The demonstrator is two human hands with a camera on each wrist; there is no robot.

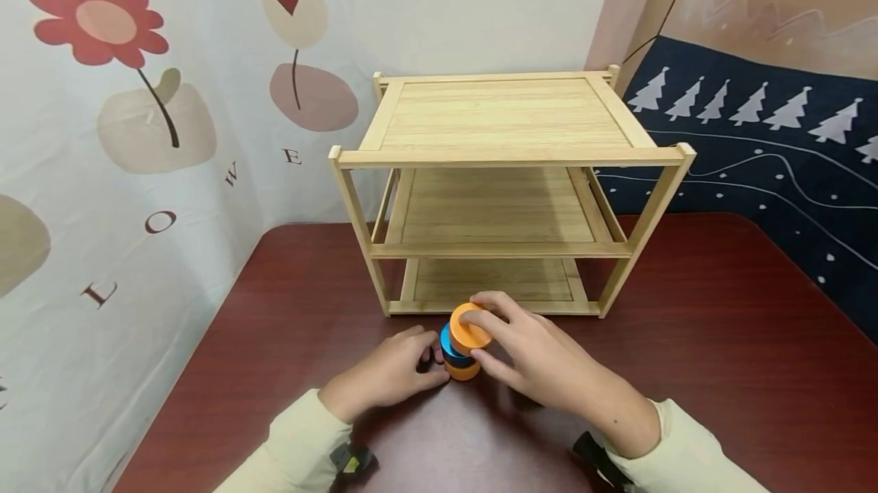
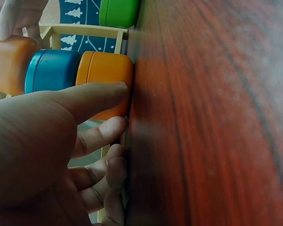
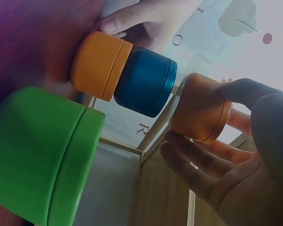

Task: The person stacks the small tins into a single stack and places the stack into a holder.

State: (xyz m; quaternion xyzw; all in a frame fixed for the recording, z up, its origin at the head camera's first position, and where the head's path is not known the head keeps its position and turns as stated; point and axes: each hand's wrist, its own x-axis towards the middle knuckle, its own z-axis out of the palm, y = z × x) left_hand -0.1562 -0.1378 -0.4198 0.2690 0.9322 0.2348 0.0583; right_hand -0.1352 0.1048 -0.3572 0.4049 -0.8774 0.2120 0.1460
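Observation:
Small lidded canisters stand in a stack on the table. At the bottom is an orange canister (image 3: 96, 66), with a blue canister (image 3: 146, 82) upright on it. My right hand (image 1: 542, 352) grips another orange canister (image 1: 468, 328) at the top, slightly tilted and offset; whether it touches the blue lid I cannot tell. Low on the stack, my left hand (image 1: 387, 371) holds the bottom orange canister between thumb and forefinger, its other fingers curled beside it. A larger-looking green canister (image 3: 37, 150) stands apart near my right hand in the right wrist view; the head view hides it.
Behind the stack, a three-tier wooden shelf (image 1: 507, 158) stands on the dark red table (image 1: 288, 302). Its front bottom rail is close to the canisters. Printed cloth hangs (image 1: 219, 36) at the back and left, with a dark tree-patterned cloth (image 1: 754, 150) at the right.

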